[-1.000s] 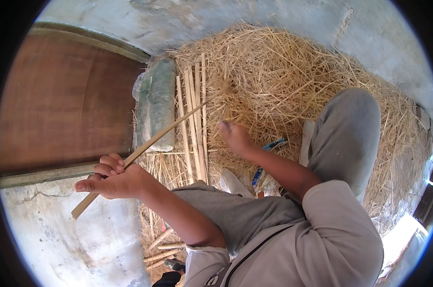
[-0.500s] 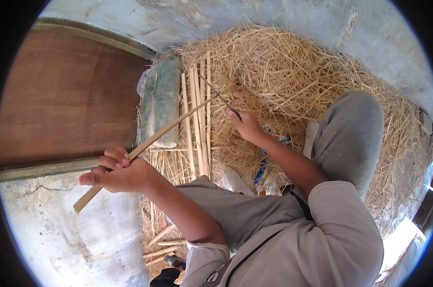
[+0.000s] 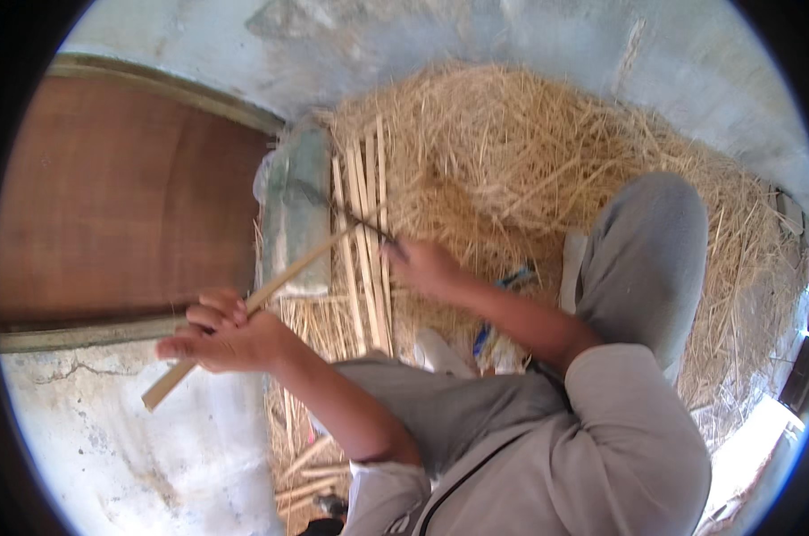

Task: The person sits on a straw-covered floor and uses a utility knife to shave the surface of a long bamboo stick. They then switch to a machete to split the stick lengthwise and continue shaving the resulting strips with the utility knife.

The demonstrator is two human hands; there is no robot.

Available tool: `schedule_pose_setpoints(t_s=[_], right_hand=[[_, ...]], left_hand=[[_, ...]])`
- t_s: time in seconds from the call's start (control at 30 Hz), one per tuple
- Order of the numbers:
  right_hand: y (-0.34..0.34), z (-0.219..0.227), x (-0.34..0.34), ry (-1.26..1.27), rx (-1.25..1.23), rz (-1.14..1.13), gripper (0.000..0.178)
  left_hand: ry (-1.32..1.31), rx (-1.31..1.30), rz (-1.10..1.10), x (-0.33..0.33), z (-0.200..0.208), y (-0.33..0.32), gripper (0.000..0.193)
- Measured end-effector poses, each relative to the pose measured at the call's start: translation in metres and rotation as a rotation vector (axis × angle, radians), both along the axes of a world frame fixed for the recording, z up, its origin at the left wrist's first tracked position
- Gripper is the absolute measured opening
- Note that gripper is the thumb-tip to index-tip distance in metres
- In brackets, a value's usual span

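My left hand (image 3: 239,339) is closed around a long, pale, split-wood strip (image 3: 299,265), probably bamboo. The strip slants from beyond my left wrist up toward the middle of the view. In my right hand (image 3: 429,268) is a thin knife (image 3: 362,220) with a dark handle, its blade pointing up and left. The blade crosses the strip near its far end. Motion blurs the knife and my right hand, so I cannot tell how deep the edge sits. Several similar strips (image 3: 362,259) lie side by side on the straw just beyond.
A large heap of straw and shavings (image 3: 503,134) spreads against the pale wall (image 3: 547,40). Left of the loose strips lies a worn greenish slab (image 3: 299,223), beside a brown wooden door panel (image 3: 137,196). My bent knee (image 3: 650,241) rises at right. More short sticks (image 3: 311,487) lie at lower left.
My right hand has swept the knife left and down along the strip, toward my left hand. The left hand keeps its hold, and the whole view has shifted slightly.
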State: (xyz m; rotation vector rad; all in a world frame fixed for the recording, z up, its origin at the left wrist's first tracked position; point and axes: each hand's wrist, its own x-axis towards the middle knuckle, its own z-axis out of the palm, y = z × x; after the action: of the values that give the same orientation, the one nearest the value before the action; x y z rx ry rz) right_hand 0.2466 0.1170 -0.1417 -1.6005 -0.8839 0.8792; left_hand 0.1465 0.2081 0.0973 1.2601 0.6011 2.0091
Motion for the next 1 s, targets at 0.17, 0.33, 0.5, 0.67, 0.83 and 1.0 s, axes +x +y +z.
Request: schedule_pose_setpoints(t_s=[0.17,0.33,0.5,0.67,0.83,1.0], right_hand=[[0.003,-0.093,0.018,-0.110,0.039,-0.274,0.052],[0.019,-0.073,0.016,0.106,-0.067,-0.302,0.057],[0.002,-0.032,0.001,-0.316,0.241,-0.077,0.046],[0.003,-0.117,0.041,-0.122,-0.194,-0.210,0.042],[0.005,-0.030,0.016,-0.071,-0.006,-0.106,0.040],[0.000,-0.070,0.031,-0.228,-0.022,-0.142,0.046]], left_hand=[[-0.103,-0.053,0.002,0.017,0.009,-0.004,0.065],[-0.105,-0.051,-0.013,0.000,0.000,0.000,0.066],[-0.082,-0.005,-0.073,0.007,0.000,-0.001,0.066],[-0.130,-0.076,0.022,0.001,0.002,0.006,0.067],[-0.100,-0.042,0.006,-0.007,-0.001,0.009,0.068],[-0.062,-0.049,-0.045,-0.008,-0.001,0.009,0.068]])
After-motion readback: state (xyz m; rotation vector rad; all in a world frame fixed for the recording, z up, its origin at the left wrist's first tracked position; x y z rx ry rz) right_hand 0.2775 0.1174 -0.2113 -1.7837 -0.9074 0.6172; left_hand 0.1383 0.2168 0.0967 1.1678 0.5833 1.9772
